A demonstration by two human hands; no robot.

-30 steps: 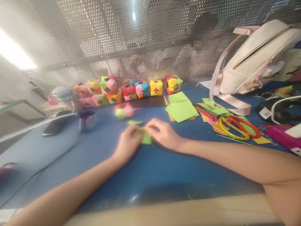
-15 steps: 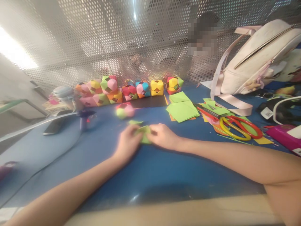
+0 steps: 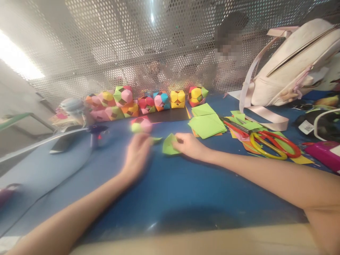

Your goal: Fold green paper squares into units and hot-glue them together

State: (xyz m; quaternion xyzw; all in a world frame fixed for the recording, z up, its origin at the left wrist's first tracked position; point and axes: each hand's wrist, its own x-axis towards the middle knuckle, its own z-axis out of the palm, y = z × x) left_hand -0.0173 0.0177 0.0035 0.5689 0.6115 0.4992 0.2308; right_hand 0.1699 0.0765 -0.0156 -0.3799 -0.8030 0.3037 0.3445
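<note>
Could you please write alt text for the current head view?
A person's right hand holds a green paper piece over a blue table; the left hand, blurred, is beside another small green piece. Paper balls line the back, with green sheets and scissors toward the right.

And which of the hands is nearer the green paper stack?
Right: the right hand, holding a green piece, is just in front of the green paper stack, slightly to its left. The left hand is farther off to the left.
</note>
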